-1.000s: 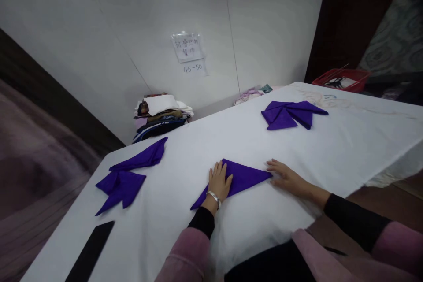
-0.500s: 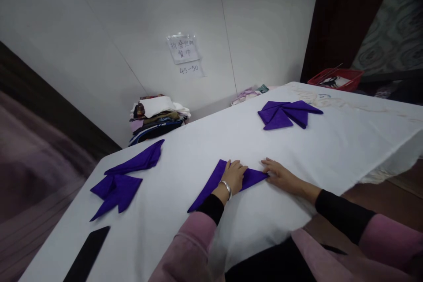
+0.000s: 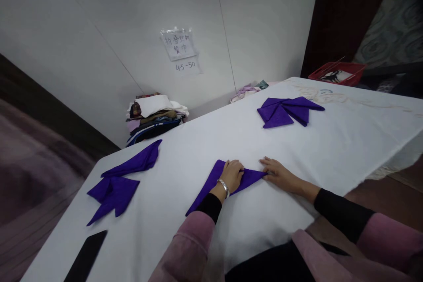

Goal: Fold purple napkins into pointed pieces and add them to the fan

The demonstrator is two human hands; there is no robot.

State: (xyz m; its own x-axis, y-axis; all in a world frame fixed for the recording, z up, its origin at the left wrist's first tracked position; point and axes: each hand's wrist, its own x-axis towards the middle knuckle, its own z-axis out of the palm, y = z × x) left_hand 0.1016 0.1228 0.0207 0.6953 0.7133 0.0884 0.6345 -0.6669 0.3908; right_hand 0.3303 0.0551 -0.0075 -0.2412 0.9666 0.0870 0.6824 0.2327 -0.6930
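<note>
A purple cloth napkin (image 3: 209,185), folded into a wide pointed shape, lies in front of me on the white tablecloth. My left hand (image 3: 232,175), a silver bracelet at its wrist, rests on the napkin's middle with fingers bent and closed on the cloth. At the napkin's right tip is my right hand (image 3: 280,175), its lower fingers gripping the point while the upper finger stretches out over the tablecloth. The palms hide part of the folds.
Folded purple napkins lie at left (image 3: 116,191) and at far right (image 3: 280,111). A black flat strip (image 3: 86,255) is at the near left. Stacked clothes (image 3: 153,116) stand by the wall beneath a paper sign (image 3: 179,45). A red basket (image 3: 355,72) sits beyond the table's far right.
The view has shifted slightly. My left hand has slid a little across the napkin, and my right hand stays at the tip. The other napkins lie as before.
</note>
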